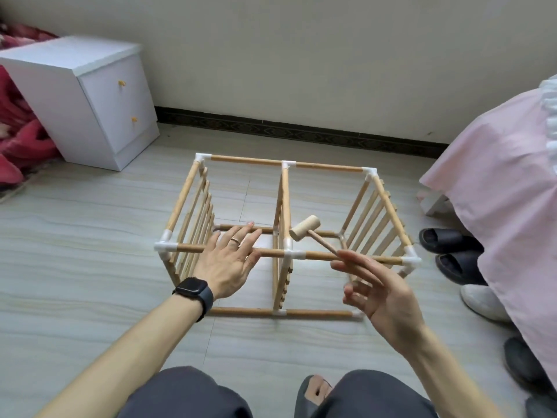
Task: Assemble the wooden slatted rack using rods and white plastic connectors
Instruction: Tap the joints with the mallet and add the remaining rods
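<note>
The wooden slatted rack (247, 160) stands on the floor as a box of rods joined by white plastic connectors (288, 254), with slatted panels at left, middle and right. My left hand (227, 260), fingers straight, rests on the near top rod (268, 252) left of the middle connector. My right hand (376, 285) pinches the handle of a small wooden mallet (305, 227) between thumb and forefinger, other fingers spread. The mallet head hangs just above and right of the middle panel's near top corner.
A white bedside cabinet (90, 95) stands at the back left beside red bedding (18, 137). A pink bed cover (506, 188) hangs at the right, with slippers and shoes (449, 241) on the floor under it. My knees (187, 393) are at the bottom edge.
</note>
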